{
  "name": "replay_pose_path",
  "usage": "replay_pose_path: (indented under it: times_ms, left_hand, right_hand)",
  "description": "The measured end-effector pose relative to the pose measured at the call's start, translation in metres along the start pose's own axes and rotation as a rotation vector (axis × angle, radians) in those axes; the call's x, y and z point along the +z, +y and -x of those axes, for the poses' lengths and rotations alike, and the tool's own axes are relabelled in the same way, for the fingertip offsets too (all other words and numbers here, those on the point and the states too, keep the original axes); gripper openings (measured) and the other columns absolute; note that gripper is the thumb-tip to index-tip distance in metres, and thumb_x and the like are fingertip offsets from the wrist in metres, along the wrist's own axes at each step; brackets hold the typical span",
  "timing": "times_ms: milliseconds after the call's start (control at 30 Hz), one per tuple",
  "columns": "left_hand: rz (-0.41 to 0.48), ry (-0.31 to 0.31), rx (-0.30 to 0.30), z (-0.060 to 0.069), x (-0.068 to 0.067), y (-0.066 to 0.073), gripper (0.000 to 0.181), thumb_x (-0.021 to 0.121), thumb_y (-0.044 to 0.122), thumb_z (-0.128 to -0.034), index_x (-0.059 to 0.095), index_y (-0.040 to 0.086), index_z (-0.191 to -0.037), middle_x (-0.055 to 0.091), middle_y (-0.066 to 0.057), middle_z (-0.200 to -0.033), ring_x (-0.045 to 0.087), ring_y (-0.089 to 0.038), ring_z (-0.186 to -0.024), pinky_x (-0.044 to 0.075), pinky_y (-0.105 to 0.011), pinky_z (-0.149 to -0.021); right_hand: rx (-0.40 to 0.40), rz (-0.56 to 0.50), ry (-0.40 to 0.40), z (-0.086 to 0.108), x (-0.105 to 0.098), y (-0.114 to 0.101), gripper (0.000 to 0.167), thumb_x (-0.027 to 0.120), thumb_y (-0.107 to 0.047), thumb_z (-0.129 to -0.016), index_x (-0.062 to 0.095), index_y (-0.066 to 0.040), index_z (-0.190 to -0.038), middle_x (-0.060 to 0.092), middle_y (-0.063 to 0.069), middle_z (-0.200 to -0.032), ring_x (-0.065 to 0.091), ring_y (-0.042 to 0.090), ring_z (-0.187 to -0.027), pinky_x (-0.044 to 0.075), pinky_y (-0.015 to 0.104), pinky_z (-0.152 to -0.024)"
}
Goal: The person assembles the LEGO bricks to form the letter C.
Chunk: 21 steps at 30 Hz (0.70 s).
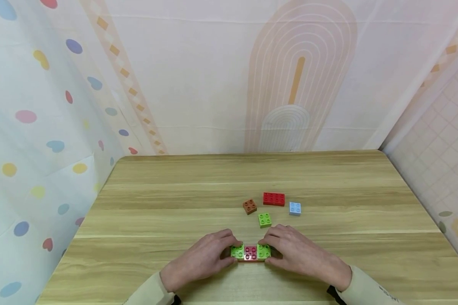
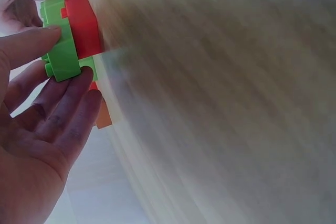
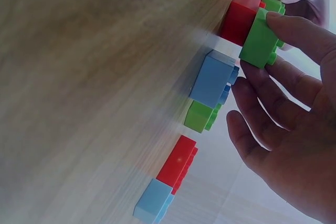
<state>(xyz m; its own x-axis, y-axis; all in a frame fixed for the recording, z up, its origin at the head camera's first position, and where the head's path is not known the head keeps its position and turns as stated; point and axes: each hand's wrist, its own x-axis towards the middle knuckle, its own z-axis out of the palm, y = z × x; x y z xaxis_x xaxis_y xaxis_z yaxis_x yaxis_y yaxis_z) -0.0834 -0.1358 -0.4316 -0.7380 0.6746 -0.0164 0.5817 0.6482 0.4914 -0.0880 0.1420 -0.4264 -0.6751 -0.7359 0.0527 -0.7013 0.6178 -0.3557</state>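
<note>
A lower red brick (image 1: 250, 253) bears a left green brick (image 1: 236, 252) and a right green brick (image 1: 264, 252), one on each end, middle studs exposed. The unit sits towards the near edge of the desk (image 1: 168, 199), about midway between its side edges. The left hand (image 1: 208, 254) pinches the left green brick; the right hand (image 1: 297, 256) pinches the right one. Towards the far edge lie a loose green brick (image 1: 264, 220), a brown brick (image 1: 249, 206), a long red brick (image 1: 274, 199) and a light blue brick (image 1: 295, 208), mutually apart. The right wrist view shows a darker blue brick (image 3: 210, 80) near the right hand's fingers.
</note>
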Motion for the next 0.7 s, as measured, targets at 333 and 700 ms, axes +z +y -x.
replay_pose_path:
  times_ms: [333,700]
  left_hand:
    - [-0.022,0.019,0.025,0.0003,-0.0001,0.0003,0.034,0.081,0.021,-0.0923,0.072,0.010,-0.123,0.060,0.007,-0.104,0.052,-0.005,-0.078,0.047,-0.018,-0.066]
    - [-0.030,0.050,0.010,0.0018,0.0038,0.0017,0.036,0.082,0.020,-0.0904,0.070,0.010,-0.122,0.062,0.006,-0.106,0.053,-0.003,-0.081,0.050,-0.019,-0.070]
  right_hand:
    - [-0.015,0.011,0.020,-0.0002,0.0011,0.0010,0.038,0.083,-0.026,-0.089,0.073,-0.013,-0.123,0.069,-0.005,-0.116,0.062,0.014,-0.110,0.055,0.041,-0.097]
    - [0.005,-0.001,0.013,0.0005,0.0023,-0.0002,0.040,0.083,-0.028,-0.089,0.073,-0.013,-0.124,0.068,-0.005,-0.116,0.061,0.013,-0.110,0.055,0.041,-0.098]
